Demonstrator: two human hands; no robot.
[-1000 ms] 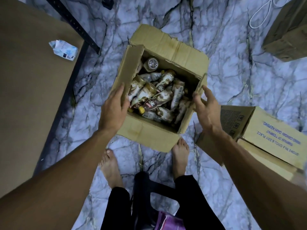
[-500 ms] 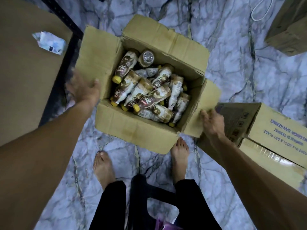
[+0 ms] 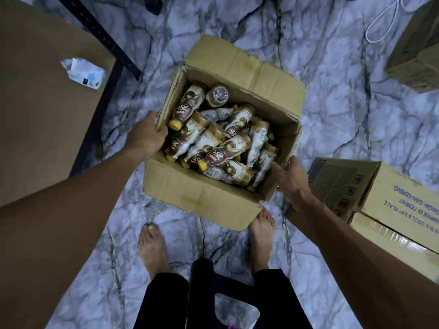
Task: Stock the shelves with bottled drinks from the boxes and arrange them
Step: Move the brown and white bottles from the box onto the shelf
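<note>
Open box (image 3: 202, 200) stood on the marble floor (image 3: 332, 115), centre of the scene, flaps folded out. Bottles (image 3: 223, 148) lay heaped inside it, mostly on their sides, yellow caps toward the near side; one at the far end (image 3: 217, 95) stood on end.

Left hand (image 3: 146, 136) was at the box's left wall, fingers curled over the rim, thumb outside, gripping it. Right hand (image 3: 291, 179) was at the near right corner, fingers over the rim and thumb outside; it appeared to pinch the wall, though the fingers looked fairly straight.

Brown shelf board (image 3: 35, 115) on the left carried a crumpled paper (image 3: 83, 73). A printed carton (image 3: 392, 200) lay just right of the box. The person's bare feet stood near the box's near wall.
</note>
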